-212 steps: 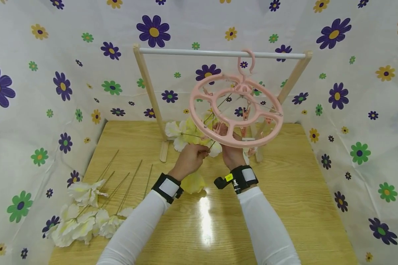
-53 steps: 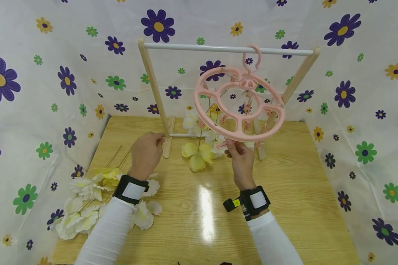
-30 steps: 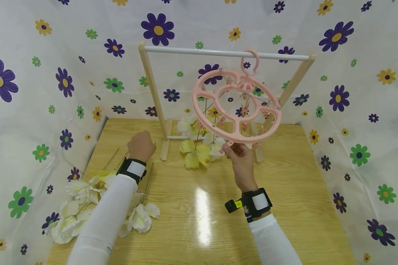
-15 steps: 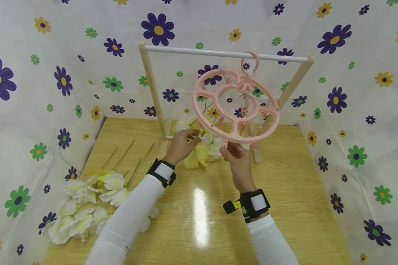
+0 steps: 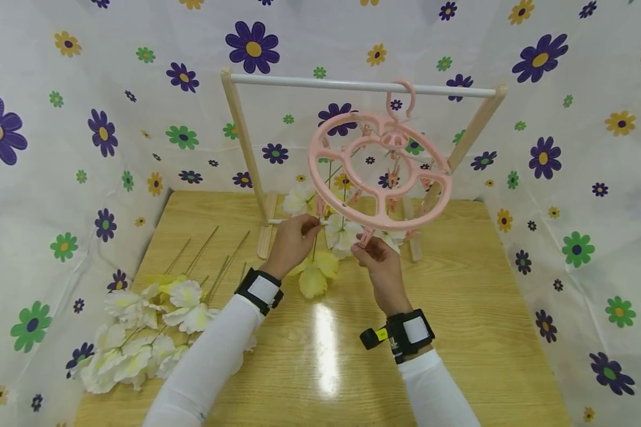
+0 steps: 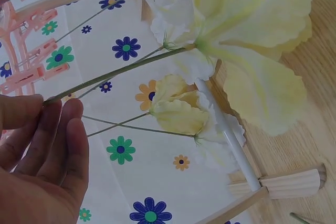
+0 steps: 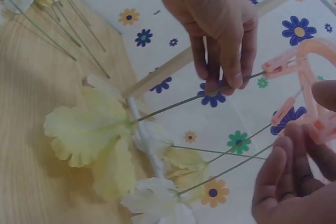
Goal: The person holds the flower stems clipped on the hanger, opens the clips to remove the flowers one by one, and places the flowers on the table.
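Left fingers (image 6: 50,121): drawn together, pinching yellow flower stem (image 6: 118,74) | Right fingers (image 7: 272,169): curled in, gripping pink clip (image 5: 367,237)

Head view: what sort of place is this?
Probably a small staged booth: flower-print sheeting closes in the back and both sides of a wood-grain tabletop, where a pink hanger hangs from a rack.

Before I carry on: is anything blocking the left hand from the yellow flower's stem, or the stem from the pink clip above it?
Nothing visible. The left hand pinches the yellow flower's stem; from there, nothing crosses it up to the pink clip. The right hand is to the side, holding another clip.
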`<state>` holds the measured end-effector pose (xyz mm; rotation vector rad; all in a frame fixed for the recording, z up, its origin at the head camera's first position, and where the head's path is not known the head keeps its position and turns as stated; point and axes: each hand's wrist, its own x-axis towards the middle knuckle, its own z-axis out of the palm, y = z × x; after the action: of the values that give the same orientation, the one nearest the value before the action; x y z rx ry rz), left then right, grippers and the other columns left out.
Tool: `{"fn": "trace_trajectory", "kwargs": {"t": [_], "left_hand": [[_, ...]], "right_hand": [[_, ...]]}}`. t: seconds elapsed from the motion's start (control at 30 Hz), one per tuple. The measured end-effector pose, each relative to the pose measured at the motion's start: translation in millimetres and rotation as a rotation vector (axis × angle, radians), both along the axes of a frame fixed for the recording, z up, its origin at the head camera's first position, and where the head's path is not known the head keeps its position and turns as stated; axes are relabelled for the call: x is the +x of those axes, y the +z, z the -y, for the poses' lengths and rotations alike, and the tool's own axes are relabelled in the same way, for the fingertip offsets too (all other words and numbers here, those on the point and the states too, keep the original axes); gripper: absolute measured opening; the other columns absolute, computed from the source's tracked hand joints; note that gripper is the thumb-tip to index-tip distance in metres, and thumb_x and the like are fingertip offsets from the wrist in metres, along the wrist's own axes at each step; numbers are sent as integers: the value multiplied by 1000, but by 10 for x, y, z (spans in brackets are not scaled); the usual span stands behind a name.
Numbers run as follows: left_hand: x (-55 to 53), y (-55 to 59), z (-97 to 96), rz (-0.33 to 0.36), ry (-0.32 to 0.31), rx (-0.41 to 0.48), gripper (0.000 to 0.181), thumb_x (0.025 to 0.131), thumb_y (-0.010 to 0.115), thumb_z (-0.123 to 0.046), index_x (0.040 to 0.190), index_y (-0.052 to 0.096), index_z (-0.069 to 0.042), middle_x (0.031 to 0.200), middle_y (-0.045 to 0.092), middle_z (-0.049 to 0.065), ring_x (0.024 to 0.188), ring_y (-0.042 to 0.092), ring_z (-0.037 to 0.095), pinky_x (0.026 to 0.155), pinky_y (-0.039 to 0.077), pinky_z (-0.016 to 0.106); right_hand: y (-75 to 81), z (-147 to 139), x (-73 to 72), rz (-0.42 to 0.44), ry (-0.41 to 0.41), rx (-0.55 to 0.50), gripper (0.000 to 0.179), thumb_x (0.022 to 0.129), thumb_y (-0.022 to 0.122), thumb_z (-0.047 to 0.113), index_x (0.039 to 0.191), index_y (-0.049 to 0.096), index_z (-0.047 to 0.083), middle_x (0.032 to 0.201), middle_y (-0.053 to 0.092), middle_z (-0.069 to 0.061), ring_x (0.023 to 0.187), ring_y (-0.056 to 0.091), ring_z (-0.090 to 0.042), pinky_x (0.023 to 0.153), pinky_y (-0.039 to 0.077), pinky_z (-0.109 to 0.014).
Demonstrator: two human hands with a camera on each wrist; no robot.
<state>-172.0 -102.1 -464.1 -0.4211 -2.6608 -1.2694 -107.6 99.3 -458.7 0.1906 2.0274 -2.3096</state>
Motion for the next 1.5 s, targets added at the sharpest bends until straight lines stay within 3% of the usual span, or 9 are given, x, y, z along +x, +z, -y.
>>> {"fn": "trace_trajectory", "kwargs": {"t": [0.17,0.27,0.43,0.63,0.83,1.03,1.3,1.4,1.5], "left_hand": [[156,-3,19,-48,-9,-10,14,96,66,-11,105,74,-4,93,74,11,82,70,23,74,57,38],[250,9,5,-101,-10,-34,11,93,69,-8,102,75,-4,92,75,11,81,71,23,71,57,38],[396,44,-57,-233,-3,-113,9,90,73,-7,98,75,-5,90,74,9,76,70,21,65,56,36],[527,94,-118,-363,2,-222,9,90,74,-8,98,76,-6,89,73,7,73,70,19,60,55,34],[583,149,-143,-450,-13,-273,6,91,71,-8,92,77,-6,86,72,6,68,70,19,58,55,34],[608,176,-158,-461,-22,-287,7,90,73,-8,94,78,-7,84,72,4,69,70,18,58,55,33],[616,189,-165,-446,-19,-311,7,88,75,-7,94,78,-8,86,73,4,70,71,17,58,56,33],[619,198,-162,-427,-17,-320,6,88,74,-6,93,78,-7,85,73,4,69,70,17,56,55,32],[626,204,-146,-405,-7,-338,6,89,74,-6,93,78,-7,85,74,4,68,70,16,56,55,31]], "right_hand": [[-157,43,77,144,77,108,31,97,66,17,126,64,4,104,64,-2,98,60,-24,85,48,-34],[-191,97,134,153,148,152,30,97,66,19,123,67,4,104,67,-5,98,61,-29,82,50,-31],[-104,212,178,17,214,180,28,97,68,20,119,70,4,102,69,-8,95,64,-31,80,52,-31],[72,300,166,-183,84,249,38,92,74,23,125,67,6,110,69,-15,85,67,-17,74,55,-27],[249,328,125,-273,13,302,53,91,75,27,137,59,8,125,65,-11,82,67,-20,63,51,-24],[338,346,6,-355,-48,323,41,92,74,25,129,66,8,119,69,-11,82,59,-22,71,46,-29],[355,384,-93,-390,-121,262,24,94,71,19,110,76,1,100,74,-20,75,60,-17,62,45,-21],[380,385,-98,-394,-129,236,22,95,69,13,105,76,-4,94,73,-27,73,63,-24,82,42,-18],[485,389,-52,-392,-116,204,23,97,65,8,103,74,-11,95,71,-32,72,65,-23,76,40,-19]]}}
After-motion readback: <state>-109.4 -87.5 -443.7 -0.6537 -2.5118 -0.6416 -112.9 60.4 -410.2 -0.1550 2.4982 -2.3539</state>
